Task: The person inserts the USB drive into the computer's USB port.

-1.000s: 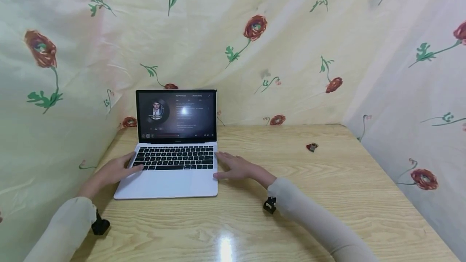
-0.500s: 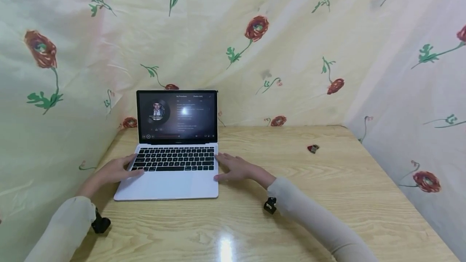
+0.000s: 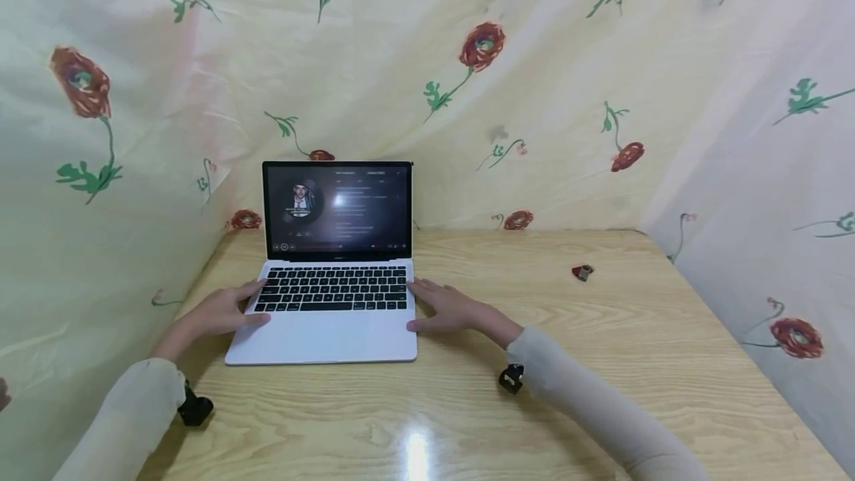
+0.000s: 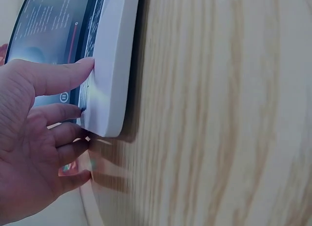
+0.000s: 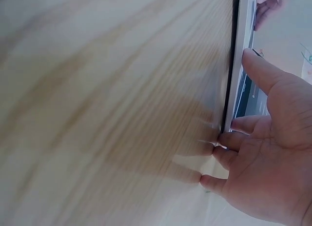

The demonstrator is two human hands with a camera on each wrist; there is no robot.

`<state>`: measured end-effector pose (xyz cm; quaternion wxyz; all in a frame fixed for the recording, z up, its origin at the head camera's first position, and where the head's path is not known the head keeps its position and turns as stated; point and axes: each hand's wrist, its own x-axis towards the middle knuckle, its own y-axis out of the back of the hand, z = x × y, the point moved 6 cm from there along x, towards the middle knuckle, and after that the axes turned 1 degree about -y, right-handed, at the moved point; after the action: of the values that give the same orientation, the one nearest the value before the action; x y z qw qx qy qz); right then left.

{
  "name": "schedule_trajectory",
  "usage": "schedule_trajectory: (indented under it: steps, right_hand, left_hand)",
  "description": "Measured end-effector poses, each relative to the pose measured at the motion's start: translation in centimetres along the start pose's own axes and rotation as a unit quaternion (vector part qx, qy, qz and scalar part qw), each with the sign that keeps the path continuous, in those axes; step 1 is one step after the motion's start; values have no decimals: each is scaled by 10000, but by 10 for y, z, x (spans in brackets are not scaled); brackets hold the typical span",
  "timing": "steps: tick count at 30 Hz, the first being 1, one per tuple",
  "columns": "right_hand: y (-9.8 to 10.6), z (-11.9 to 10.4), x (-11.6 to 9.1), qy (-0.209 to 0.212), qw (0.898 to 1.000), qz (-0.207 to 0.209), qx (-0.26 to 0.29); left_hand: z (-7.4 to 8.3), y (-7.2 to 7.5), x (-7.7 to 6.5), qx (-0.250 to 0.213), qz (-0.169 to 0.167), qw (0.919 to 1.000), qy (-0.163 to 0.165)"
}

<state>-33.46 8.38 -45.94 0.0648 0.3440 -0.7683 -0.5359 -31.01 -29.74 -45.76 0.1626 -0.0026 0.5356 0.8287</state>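
Observation:
An unfolded silver laptop (image 3: 327,340) lies on the wooden table, its screen lit with a dark music-player page. My left hand (image 3: 225,312) touches its left side, the thumb on the palm rest and the other fingers along the edge. At the opposite side, my right hand (image 3: 454,309) touches the right edge with thumb and fingers spread. In the left wrist view, the left thumb (image 4: 63,77) lies straight over the laptop's corner. The right wrist view has the right hand's fingers (image 5: 226,155) by the laptop's edge, the lower ones reaching down to the tabletop.
A small red and metallic object (image 3: 583,272) lies on the wooden table (image 3: 534,421) to the right. Flower-printed cloth (image 3: 374,58) hangs behind the table and at both sides. Black wrist cameras (image 3: 512,378) sit at both cuffs.
The laptop has slid slightly right, with both hands staying at its sides. It now covers more of the small flower print beside its screen. The head view has also turned a little left.

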Motion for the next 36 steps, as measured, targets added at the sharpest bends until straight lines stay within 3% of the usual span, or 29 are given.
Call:
schedule_trajectory:
  steps: [36]
  right_hand:
    - [6,30,-23,-101,9998,24,173]
  left_hand:
    - [23,-17,11,-199,56,9998,-58]
